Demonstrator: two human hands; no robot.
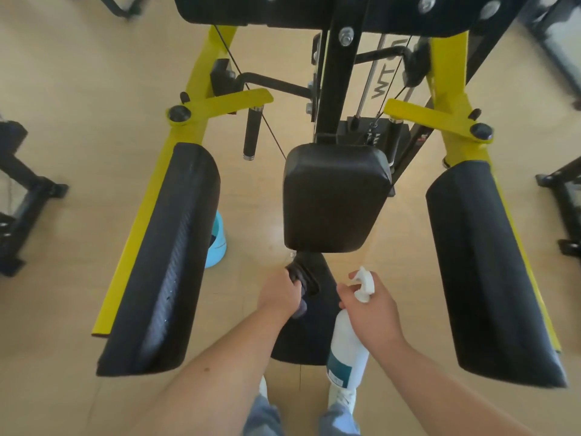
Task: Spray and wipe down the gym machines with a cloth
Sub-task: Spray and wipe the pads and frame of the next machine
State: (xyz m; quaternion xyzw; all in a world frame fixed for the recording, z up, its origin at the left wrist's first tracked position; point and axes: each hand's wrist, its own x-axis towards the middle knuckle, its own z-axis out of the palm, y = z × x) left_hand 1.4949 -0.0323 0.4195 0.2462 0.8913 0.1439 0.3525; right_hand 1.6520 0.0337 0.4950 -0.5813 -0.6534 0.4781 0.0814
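I stand over a yellow-and-black gym machine (201, 89). Its black back pad (334, 196) is in the middle, with the black seat pad (311, 335) below it. Long black arm pads flank them, one on the left (163, 256) and one on the right (490, 269). My left hand (278, 292) grips a dark grey cloth (303, 280) that is pressed on the seat pad's far end. My right hand (372, 305) holds a white spray bottle (347, 344) by its neck, nozzle pointing left, just right of the seat.
A light blue bucket (218, 243) stands on the wooden floor, partly hidden behind the left arm pad. Black frames of other machines sit at the far left (22, 190) and far right (562, 199). My white shoes (342, 396) are below the seat.
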